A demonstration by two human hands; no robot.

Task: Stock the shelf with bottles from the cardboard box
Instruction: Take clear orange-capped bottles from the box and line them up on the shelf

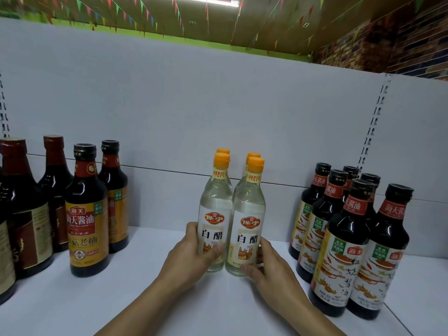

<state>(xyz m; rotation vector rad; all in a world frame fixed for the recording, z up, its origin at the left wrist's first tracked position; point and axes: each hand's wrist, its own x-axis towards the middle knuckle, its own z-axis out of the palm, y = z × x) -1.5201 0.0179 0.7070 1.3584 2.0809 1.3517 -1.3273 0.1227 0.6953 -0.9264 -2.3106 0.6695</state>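
Observation:
Two clear white-vinegar bottles with orange caps stand upright side by side on the white shelf [135,299], in the middle. My left hand [191,253] wraps the lower part of the left vinegar bottle [214,214]. My right hand [264,267] grips the base of the right vinegar bottle [247,221]. Directly behind them stand two more vinegar bottles; only their orange caps [253,155] and shoulders show. The cardboard box is out of view.
Dark soy sauce bottles with gold labels [86,214] stand in a group at the left. Several dark soy sauce bottles with white labels [346,251] crowd the right side. The white back panel [194,105] rises behind everything.

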